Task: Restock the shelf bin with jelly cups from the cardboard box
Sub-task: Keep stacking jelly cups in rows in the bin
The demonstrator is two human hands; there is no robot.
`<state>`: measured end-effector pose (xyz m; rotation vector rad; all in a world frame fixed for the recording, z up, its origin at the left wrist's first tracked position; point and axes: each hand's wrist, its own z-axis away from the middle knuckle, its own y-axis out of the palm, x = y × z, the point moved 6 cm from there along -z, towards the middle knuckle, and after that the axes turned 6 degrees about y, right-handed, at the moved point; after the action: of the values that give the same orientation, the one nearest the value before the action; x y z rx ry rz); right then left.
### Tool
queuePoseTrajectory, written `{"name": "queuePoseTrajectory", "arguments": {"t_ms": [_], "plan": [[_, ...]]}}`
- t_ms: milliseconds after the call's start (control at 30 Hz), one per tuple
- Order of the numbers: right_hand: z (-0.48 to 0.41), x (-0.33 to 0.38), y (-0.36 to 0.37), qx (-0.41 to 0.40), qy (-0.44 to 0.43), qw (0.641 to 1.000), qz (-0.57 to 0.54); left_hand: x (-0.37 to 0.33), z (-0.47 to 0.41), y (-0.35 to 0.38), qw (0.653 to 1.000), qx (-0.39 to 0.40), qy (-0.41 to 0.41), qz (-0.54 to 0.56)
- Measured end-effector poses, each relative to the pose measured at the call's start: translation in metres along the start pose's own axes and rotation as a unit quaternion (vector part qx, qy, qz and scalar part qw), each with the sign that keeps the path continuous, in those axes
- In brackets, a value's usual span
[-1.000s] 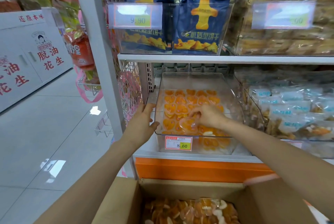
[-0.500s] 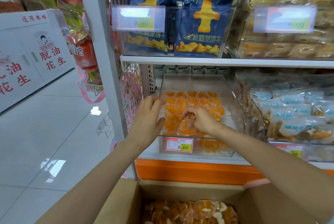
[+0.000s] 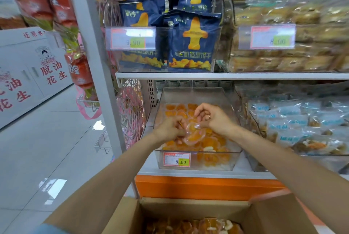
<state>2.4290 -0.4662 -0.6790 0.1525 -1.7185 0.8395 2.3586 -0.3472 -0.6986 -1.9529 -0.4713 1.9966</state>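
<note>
A clear plastic shelf bin (image 3: 234, 151) on the lower shelf holds several orange jelly cups (image 3: 211, 139). Both my hands are over its middle. One jelly cup (image 3: 194, 136) is tilted up above the pile. My right hand (image 3: 215, 120) pinches its upper rim with thumb and fingers. My left hand (image 3: 169, 128), fingers curled and a little blurred, holds the cup's left edge. At the bottom of the view the open cardboard box (image 3: 188, 208) shows more orange jelly cups (image 3: 200, 226) inside.
A price tag (image 3: 176, 160) reading 8.60 is on the bin's front. Blue biscuit bags (image 3: 194, 42) fill the bin on the shelf above. A bin of blue-labelled packets (image 3: 294, 126) stands to the right. The white shelf upright (image 3: 98, 75) and aisle floor lie left.
My left hand left the bin's left wall and came in to the cup. My right hand lifted the cup slightly above the pile. The camera moved closer.
</note>
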Motion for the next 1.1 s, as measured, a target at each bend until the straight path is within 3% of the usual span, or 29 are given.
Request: {"name": "queuePoseTrajectory", "arguments": {"t_ms": [167, 267, 367, 433, 500, 700, 933, 1100], "plan": [[0.004, -0.017, 0.003, 0.018, 0.111, 0.992, -0.05, -0.003, 0.003, -0.016, 0.996, -0.064, -0.002, 0.069], [0.0, -0.022, 0.012, 0.007, 0.159, 0.975, -0.156, -0.006, 0.008, -0.025, 0.995, -0.082, 0.007, 0.052], [-0.013, -0.026, 0.023, -0.019, 0.202, 0.958, -0.201, -0.006, 0.017, -0.05, 0.982, -0.156, 0.038, -0.1], [-0.02, -0.034, 0.036, -0.022, 0.242, 0.954, -0.175, -0.002, 0.029, -0.07, 0.949, -0.232, 0.066, -0.204], [-0.024, -0.041, 0.053, -0.016, 0.276, 0.952, -0.132, 0.006, 0.042, -0.082, 0.928, -0.282, 0.073, -0.231], [-0.048, -0.047, 0.076, -0.055, 0.287, 0.956, -0.026, 0.03, 0.045, -0.081, 0.945, -0.243, 0.06, -0.211], [-0.054, -0.046, 0.075, -0.113, 0.244, 0.958, 0.102, 0.027, 0.043, -0.072, 0.952, -0.217, 0.067, -0.205], [-0.053, -0.042, 0.073, -0.127, 0.23, 0.956, 0.133, 0.029, 0.043, -0.073, 0.954, -0.218, 0.066, -0.195]]}}
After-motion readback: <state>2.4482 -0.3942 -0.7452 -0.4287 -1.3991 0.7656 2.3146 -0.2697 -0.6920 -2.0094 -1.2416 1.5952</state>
